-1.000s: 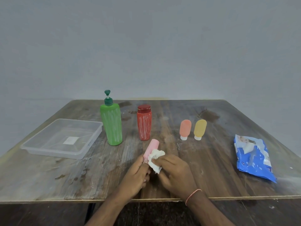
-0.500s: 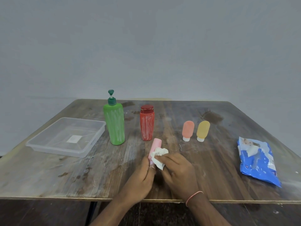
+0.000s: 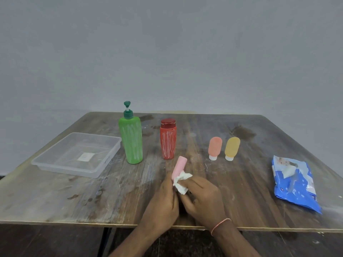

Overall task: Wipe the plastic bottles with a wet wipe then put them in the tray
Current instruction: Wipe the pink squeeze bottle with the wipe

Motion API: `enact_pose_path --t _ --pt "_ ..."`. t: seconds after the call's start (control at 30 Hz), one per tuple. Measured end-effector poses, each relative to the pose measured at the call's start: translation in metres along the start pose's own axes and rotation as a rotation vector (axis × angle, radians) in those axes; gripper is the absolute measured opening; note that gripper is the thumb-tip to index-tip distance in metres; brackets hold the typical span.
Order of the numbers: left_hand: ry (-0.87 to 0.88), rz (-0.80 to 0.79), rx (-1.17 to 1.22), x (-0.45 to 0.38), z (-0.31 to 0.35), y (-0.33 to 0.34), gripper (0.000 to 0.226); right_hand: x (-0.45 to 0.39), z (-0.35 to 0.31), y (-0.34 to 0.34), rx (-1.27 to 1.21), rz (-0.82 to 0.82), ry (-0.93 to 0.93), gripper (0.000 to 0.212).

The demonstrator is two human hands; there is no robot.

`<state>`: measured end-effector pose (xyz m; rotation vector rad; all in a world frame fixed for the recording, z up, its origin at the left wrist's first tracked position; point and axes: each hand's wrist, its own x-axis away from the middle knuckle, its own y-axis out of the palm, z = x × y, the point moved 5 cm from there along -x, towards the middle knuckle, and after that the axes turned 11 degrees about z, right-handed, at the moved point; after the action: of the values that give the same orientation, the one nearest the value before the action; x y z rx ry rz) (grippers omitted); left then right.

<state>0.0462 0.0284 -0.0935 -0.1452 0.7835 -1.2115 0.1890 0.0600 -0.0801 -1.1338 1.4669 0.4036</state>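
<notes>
Left hand [image 3: 163,203]: curled round the lower end of the pink bottle [image 3: 179,166], holding it tilted, free end pointing up and away over the tabletop [image 3: 232,191].
Right hand [image 3: 202,198]: fingers bent, pinching the crumpled white wet wipe [image 3: 181,182] against the side of the pink bottle; thin orange band [image 3: 220,224] round the wrist.
Pink bottle: near the front middle of the tabletop, lifted between both hands, just in front of the red bottle [image 3: 168,139]; lower end hidden by fingers and wipe.
Wet wipe: bunched, touching the pink bottle at its middle.
Tray [image 3: 104,165]: clear plastic, at the left of the tabletop, holding no bottle; small white label at the centre of its floor.
Green pump bottle [image 3: 131,138]: upright just right of the tray, streaked with white, dark green pump on top.
Red bottle: upright, right of the green pump bottle, also streaked with white.
Orange tube [image 3: 215,147]: standing on its white cap, right of the red bottle.
Yellow tube [image 3: 232,148]: standing on its white cap, just beside the orange tube on its right.
Wipes pack [image 3: 293,184]: blue, lying flat near the right edge, well apart from the bottles.
Wall [image 3: 170,52]: plain grey behind the tabletop.
</notes>
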Motion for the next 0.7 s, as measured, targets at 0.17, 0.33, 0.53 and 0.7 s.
enact_pose_path --t 0.17,0.33,0.53,0.7 --pt "0.065 0.046 -0.053 0.0006 0.0061 -0.0003 0.047 0.0005 0.0006 0.0010 0.027 -0.001 -0.032 0.018" --pt "0.029 0.043 -0.061 0.0016 0.0023 0.0003 0.056 -0.0040 0.0008 -0.0046 0.020 0.027 0.040 0.012" --pt "0.046 0.031 -0.079 0.0005 0.0032 0.0015 0.060 -0.0041 0.0037 -0.0043 0.050 0.037 0.058 0.019" --pt "0.041 0.036 -0.085 0.0016 0.0056 -0.0004 0.051 -0.0015 0.0005 -0.0009 -0.005 -0.017 0.008 0.019"
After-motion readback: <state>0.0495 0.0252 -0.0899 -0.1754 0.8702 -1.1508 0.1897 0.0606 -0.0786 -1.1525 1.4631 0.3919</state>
